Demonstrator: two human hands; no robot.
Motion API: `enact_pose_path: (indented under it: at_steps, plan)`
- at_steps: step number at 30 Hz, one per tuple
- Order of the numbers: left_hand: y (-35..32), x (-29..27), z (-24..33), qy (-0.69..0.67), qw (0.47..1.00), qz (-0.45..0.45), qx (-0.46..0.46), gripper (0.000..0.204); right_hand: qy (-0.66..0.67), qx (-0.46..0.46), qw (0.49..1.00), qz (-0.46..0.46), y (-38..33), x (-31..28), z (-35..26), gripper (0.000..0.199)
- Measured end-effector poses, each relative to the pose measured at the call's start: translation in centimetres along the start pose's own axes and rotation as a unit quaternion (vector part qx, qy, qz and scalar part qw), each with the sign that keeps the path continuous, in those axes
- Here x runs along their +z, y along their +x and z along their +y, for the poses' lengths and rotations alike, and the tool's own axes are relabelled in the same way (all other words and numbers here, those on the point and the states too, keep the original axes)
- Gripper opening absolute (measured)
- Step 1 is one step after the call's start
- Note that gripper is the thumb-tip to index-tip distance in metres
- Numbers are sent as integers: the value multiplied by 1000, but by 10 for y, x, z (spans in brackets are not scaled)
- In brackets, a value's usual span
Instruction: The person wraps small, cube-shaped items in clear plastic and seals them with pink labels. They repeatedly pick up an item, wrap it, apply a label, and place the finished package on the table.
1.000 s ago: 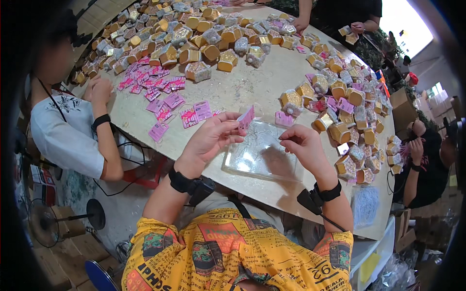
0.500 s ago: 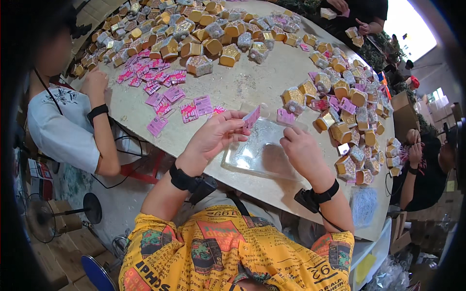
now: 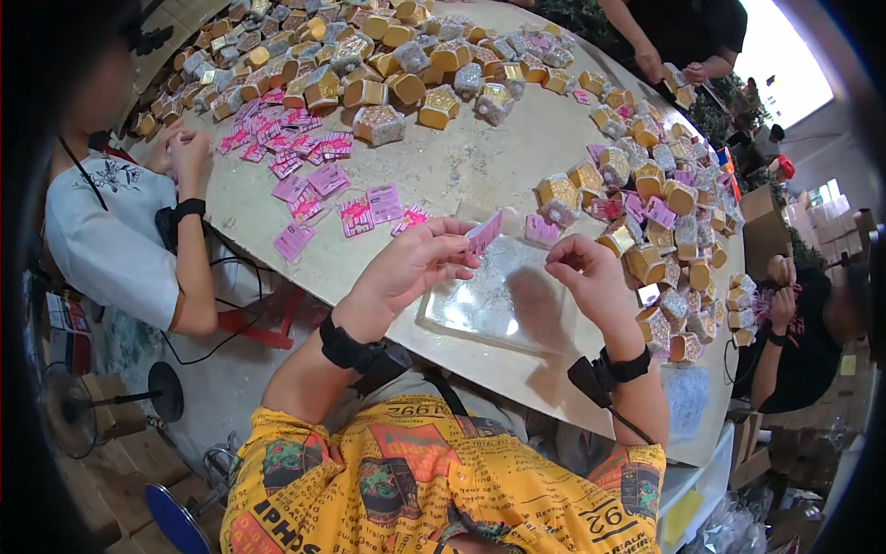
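Note:
Between the thumb and fingers of my left hand (image 3: 399,270) is a small pink card tag (image 3: 484,233), held upright above the left part of a clear plastic tray (image 3: 452,334). My right hand (image 3: 595,277) hovers over the tray's right side, thumb and forefinger pinched together; anything between them is too fine to make out. Thin clear strands lie in the tray. Another pink tag (image 3: 542,229) rests by the tray's far edge, between my two hands.
Loose pink tags (image 3: 355,217) spread out left of the tray. Gold and silver glittery house-shaped ornaments (image 3: 438,106) heap along the far side, with more ornaments (image 3: 646,263) at right. A bundle of clear strands (image 3: 685,402) lies near right. Co-workers sit at left (image 3: 115,249), far right and right.
My right hand has risen slightly and moved a little to the right, away from the tag. My left hand keeps its hold on the tag, shifted slightly.

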State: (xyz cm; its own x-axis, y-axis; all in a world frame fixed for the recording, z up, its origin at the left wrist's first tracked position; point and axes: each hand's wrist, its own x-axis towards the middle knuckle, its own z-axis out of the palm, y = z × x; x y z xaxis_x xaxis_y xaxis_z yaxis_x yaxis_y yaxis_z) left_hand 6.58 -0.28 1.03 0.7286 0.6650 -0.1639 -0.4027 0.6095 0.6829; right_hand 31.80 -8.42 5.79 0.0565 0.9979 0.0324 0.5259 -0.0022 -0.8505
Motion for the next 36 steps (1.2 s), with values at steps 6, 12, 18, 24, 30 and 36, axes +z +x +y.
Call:
enact_pose_path:
  at_steps: [6,12,18,24,30,36]
  plan:
    - [2,-1,1,-1,1000,-1,-11,29,68,-42,990,120,15,-2,8,7]
    - [2,-1,5,-10,1000,1,-10,28,6,-121,987,102,14,3,-3,9]
    - [0,-2,6,7,1000,-19,-5,30,-104,-184,959,188,14,5,-20,8]
    - [-2,8,8,11,999,-32,-26,31,145,-31,987,55,38,3,-5,10]
    - [0,10,9,88,996,13,-17,35,277,33,957,-79,38,2,-28,15]
    - [-3,43,23,526,796,59,293,42,254,23,964,-72,42,8,-37,15]
